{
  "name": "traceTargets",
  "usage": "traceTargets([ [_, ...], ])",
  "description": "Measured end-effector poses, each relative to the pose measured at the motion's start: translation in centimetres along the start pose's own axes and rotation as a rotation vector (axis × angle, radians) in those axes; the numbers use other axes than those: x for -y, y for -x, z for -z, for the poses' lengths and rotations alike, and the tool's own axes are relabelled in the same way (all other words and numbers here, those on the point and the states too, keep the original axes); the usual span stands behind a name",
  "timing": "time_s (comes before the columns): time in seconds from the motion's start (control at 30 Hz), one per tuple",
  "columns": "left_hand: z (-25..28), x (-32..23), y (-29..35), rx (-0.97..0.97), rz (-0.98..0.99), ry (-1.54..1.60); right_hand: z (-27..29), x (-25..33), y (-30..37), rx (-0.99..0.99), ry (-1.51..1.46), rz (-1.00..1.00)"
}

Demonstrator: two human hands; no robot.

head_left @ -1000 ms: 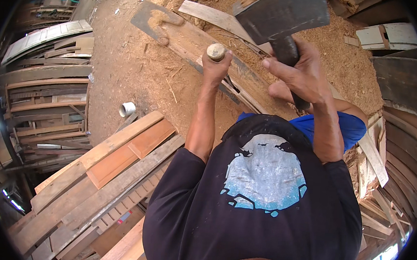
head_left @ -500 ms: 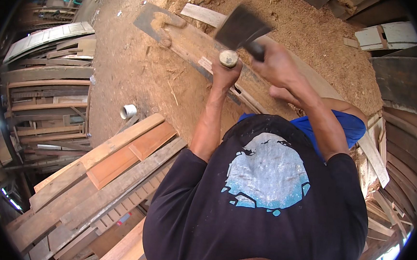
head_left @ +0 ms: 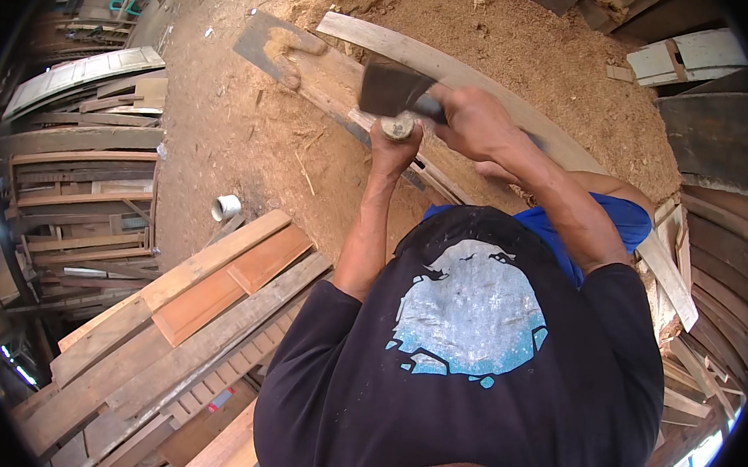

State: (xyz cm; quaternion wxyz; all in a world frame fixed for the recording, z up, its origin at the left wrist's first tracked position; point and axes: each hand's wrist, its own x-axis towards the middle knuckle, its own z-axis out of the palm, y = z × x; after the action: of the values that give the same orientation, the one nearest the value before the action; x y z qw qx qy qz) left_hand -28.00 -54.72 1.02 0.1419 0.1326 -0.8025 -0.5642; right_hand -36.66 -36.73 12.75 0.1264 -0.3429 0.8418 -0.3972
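Note:
My left hand is closed around an upright chisel handle, its round, pale, worn end facing up. The blade below is hidden by the hand. In my right hand is a hatchet with a broad dark head, blurred by motion. Its head is just beyond the chisel handle's end, overlapping it in view; whether they touch I cannot tell. Under the hands lies a narrow wooden piece with a dark slot near my left hand, along a wide sawdust-covered plank.
A long pale board runs behind the plank over sawdust-strewn ground. Stacked boards stand at the near left, with a white cup-like container beside them. Wooden frames line the left; dark panels lean at right.
The hatchet has come down and to the left, nearer the chisel handle's end. My left hand and the chisel have shifted slightly down and left in view.

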Motion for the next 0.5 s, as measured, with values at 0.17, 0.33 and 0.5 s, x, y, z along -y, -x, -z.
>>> traceTargets([
  [0.17, 1.0, 0.7, 2.2, -0.015, -0.147, -0.225, 0.9, -0.5, 1.2, -0.007, -0.011, -0.047],
  [0.33, 1.4, 0.5, 2.3, 0.006, -0.013, -0.037, 4.1, 6.8, -0.3, -0.309, -0.467, 0.059],
  [0.5, 1.2, -0.2, 2.0, 0.042, -0.126, -0.023, -1.1, 0.9, 0.5, -0.059, -0.028, 0.083],
])
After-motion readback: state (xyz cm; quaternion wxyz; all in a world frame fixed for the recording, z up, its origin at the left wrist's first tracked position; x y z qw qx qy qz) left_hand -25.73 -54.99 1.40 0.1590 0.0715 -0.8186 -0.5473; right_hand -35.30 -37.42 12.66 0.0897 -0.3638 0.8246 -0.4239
